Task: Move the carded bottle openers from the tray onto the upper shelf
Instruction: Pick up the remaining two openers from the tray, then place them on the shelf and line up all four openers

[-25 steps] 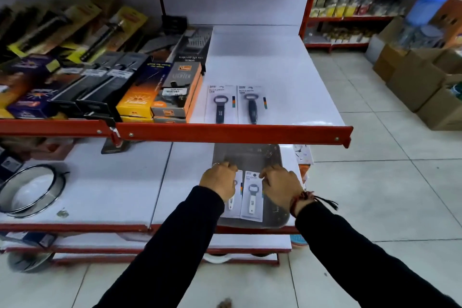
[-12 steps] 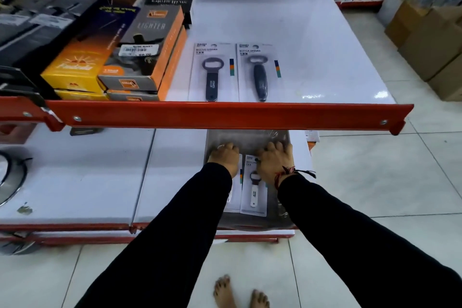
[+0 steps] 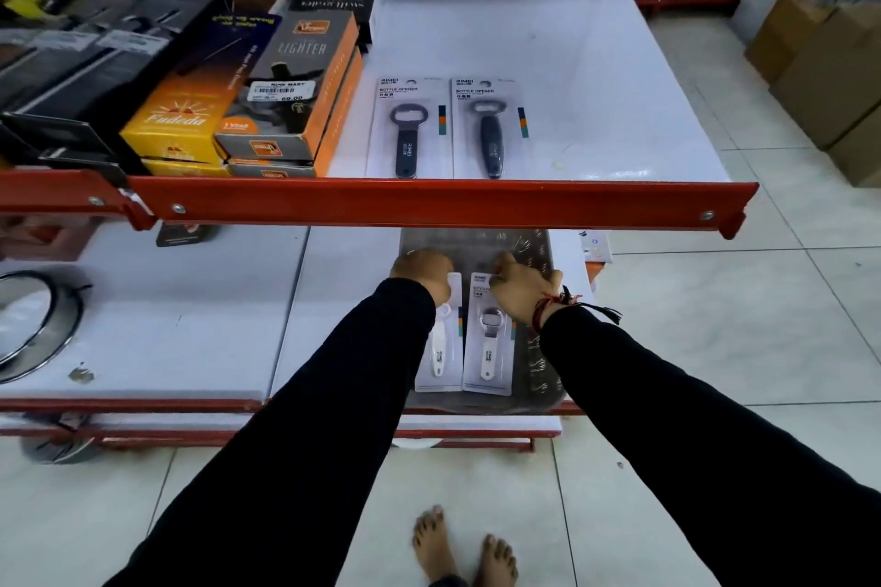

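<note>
Two white carded bottle openers (image 3: pixel 486 338) are lying in the tray (image 3: pixel 538 377); left hand (image 3: pixel 422 274) and right hand (image 3: pixel 522 288) are pinching their far edges. Whether the pinches are secure cannot be told. Cards risk snagging the upper shelf lip (image 3: pixel 429 205) overhead.

Tray's (image 3: pixel 538 253) far end (perhaps fingertips) hidden

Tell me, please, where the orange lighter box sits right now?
In the head view the lighter box sits on the upper shelf, left of the two dark-handled bottle openers.
</note>
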Demonstrator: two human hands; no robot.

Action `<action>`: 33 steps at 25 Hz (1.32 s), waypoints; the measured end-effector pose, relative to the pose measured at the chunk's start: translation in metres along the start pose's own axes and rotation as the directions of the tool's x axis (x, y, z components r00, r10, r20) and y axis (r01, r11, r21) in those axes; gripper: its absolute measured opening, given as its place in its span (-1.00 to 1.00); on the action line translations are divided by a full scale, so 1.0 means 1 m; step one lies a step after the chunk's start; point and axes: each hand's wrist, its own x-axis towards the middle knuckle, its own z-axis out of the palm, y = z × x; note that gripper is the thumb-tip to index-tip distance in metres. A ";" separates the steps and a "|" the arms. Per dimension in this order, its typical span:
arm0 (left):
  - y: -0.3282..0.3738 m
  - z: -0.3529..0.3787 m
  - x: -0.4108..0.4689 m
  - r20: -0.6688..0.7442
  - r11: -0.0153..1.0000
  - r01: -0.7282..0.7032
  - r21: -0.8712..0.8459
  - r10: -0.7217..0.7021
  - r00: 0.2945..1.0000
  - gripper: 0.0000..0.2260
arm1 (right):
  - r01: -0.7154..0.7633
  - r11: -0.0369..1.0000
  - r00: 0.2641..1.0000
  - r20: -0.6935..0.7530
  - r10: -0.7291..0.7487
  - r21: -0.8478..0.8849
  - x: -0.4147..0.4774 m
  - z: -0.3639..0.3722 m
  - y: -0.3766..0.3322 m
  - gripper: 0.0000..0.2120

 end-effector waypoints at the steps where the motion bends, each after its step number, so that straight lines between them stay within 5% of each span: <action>1: 0.000 -0.006 -0.009 -0.004 1.000 0.003 -0.017 -0.003 1.000 -0.68 | 0.006 1.000 1.000 -0.004 -0.006 -0.003 -0.006 -0.001 -0.001 -0.61; 7: 0.002 -0.031 -0.076 -0.225 0.995 -0.068 0.070 0.082 0.971 -0.60 | 0.183 0.971 0.923 -0.313 -0.224 -0.154 -0.064 -0.017 -0.001 -0.58; 13: 0.015 -0.061 -0.159 -0.363 0.994 -0.106 -0.018 0.092 0.927 -0.61 | 0.315 0.900 0.783 -0.453 -0.426 -0.302 -0.152 -0.067 0.010 -0.62; 19: 0.045 -0.138 -0.223 -0.481 0.985 -0.173 0.001 0.152 0.863 -0.61 | 0.395 0.876 0.620 -0.623 -0.476 -0.276 -0.215 -0.146 -0.002 -0.67; 24: 0.072 -0.224 -0.233 -0.634 0.974 -0.208 0.090 0.217 0.742 -0.60 | 0.440 0.865 0.494 -0.741 -0.456 -0.239 -0.218 -0.237 -0.028 -0.82; 28: 0.100 -0.297 -0.192 -0.628 0.974 -0.177 0.140 0.225 0.745 -0.60 | 0.404 0.887 0.517 -0.744 -0.423 -0.224 -0.172 -0.297 -0.044 -0.86; 33: 0.130 -0.340 -0.113 -0.496 0.983 -0.173 0.064 0.182 0.849 -0.64 | 0.335 0.922 0.668 -0.642 -0.376 -0.193 -0.096 -0.324 -0.048 -0.66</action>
